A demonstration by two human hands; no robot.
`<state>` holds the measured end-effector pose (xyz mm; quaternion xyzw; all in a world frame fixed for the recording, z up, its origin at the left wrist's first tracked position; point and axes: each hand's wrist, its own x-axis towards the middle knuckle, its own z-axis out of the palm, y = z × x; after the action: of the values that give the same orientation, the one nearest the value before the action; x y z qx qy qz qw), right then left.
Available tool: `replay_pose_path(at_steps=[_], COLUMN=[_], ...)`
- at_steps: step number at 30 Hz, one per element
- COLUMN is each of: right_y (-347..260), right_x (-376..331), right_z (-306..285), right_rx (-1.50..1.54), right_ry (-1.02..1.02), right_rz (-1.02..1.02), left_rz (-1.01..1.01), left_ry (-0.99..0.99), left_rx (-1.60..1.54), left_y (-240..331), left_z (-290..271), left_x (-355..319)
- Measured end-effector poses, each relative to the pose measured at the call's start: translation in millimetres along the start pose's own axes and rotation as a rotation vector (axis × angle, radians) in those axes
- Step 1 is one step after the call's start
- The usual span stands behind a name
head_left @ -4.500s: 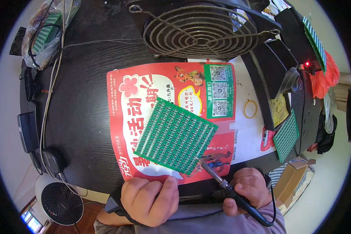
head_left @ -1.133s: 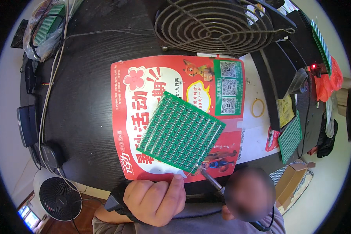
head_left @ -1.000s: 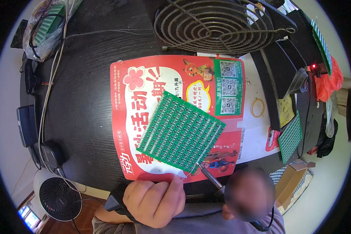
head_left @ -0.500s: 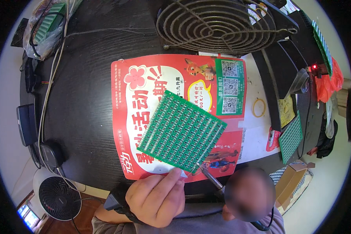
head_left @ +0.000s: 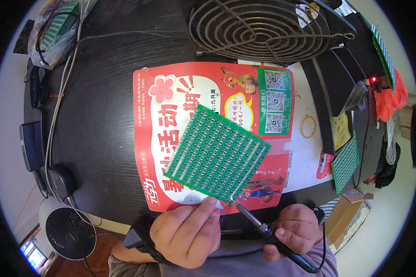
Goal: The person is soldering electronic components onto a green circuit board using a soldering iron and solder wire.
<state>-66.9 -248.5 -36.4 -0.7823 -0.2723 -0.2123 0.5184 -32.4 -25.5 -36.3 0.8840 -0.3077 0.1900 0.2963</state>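
A green circuit board, covered with rows of small components, lies tilted on a red and white printed sheet. My left hand is closed at the board's near edge, its fingertips pinched by the lower corner. A thin strand of solder wire seems to run from those fingers toward the corner; the grip itself is partly hidden. My right hand is wrapped round the dark handle of a soldering iron. The iron's tip meets the board's lower corner, close to the left fingertips.
A round fan guard stands at the far side of the black table. Right of the sheet are a rubber band, a dark angled holder with a yellow sponge, and another green board. Cables run along the left.
My right hand and the iron's handle now show plainly where a blurred patch covered them before. The board, sheet and left hand look almost unmoved; the iron's tip stays at the corner.
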Motion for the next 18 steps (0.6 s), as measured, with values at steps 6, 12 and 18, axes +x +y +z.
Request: replay_pose_path(at_steps=[6, 12, 18], right_y=[-0.3, 0.0, 0.3], right_x=[-0.3, -0.4, -1.1], right_z=[0.9, 0.7, 1.1], right_rx=[-0.035, -0.056, -0.044], right_ry=[0.025, 0.013, 0.019], right_rz=[-0.005, -0.016, -0.027], left_rz=[-0.002, 0.023, 0.032], left_ry=[-0.02, -0.037, -0.05], left_rx=[0.0, -0.029, -0.034], left_y=[0.7, -0.4, -0.2], left_z=[-0.8, -2.5, -3.0], left_x=[1.1, 4.0, 3.7])
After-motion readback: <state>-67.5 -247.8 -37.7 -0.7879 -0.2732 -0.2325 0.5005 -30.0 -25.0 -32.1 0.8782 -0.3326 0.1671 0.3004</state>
